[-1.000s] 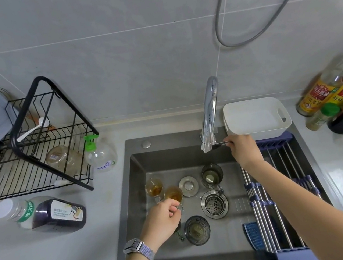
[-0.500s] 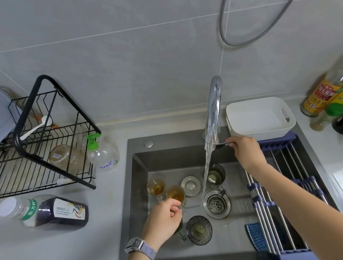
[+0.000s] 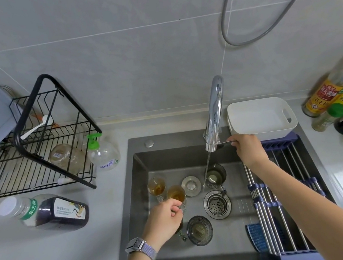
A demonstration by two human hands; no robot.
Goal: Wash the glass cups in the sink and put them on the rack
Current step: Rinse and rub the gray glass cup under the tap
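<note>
Several glass cups stand in the grey sink (image 3: 132,202). Two hold amber liquid: one at the far left (image 3: 156,187) and one beside it (image 3: 176,194), whose handle my left hand (image 3: 164,221) pinches. A dark glass cup (image 3: 199,230) sits at the front. Another dark cup (image 3: 215,175) stands under the running water stream from the chrome faucet (image 3: 215,114). My right hand (image 3: 249,149) grips the faucet's lever handle. The black wire rack (image 3: 36,154) stands on the counter at the left.
A roll-up drying rack (image 3: 287,197) spans the sink's right side, with a white basin (image 3: 260,118) at its far end. A blue brush (image 3: 256,237) lies below it. A soap bottle (image 3: 103,153), a lying drink bottle (image 3: 45,212) and sauce bottles (image 3: 338,93) crowd the counter.
Water started running from the faucet while my right hand held the lever. My left hand stayed on the amber cup's handle.
</note>
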